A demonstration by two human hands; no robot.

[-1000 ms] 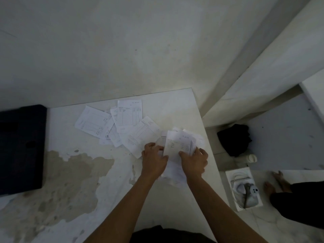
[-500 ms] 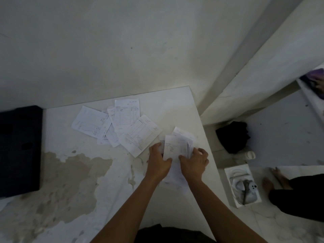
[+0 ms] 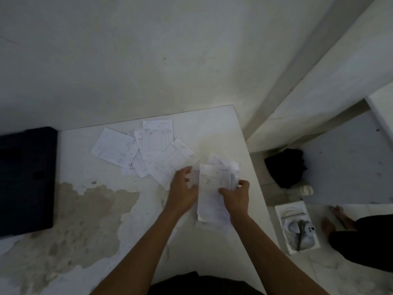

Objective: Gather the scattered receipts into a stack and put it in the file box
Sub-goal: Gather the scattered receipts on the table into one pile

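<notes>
White slips make up the stack of receipts (image 3: 212, 188), held just above the table (image 3: 212, 128) at about 1 o'clock from the person's body. The right hand (image 3: 235, 196) clamps its lower right side, thumb on top and fingers curled under the far edge. The left hand (image 3: 184, 188) closes on the left edge; its fingers are blurred, but they seem to curl against the paper. Holding it from both sides is probably meant to square the uneven sheets, since corners fan out at the top and bottom.

Farther out, at 11 o'clock, the loose receipts (image 3: 148, 152) lie overlapping and turned at different angles, flat on the table and apart from the held stack. They have not been gathered, so the task looks roughly half done. The nearest sheet lies just beside the left hand's knuckles, which makes it a likely next pick.

At 9 o'clock, well apart from the papers, sits the dark file box (image 3: 25, 179), hard against the wall (image 3: 191, 60). A brown worn patch (image 3: 85, 209) lies on the table between the box and the arms.

Off the table at 3 o'clock, on the floor, are a black bag (image 3: 285, 167), a white box (image 3: 297, 228) holding a cable, and another person's bare feet (image 3: 331, 218).
</notes>
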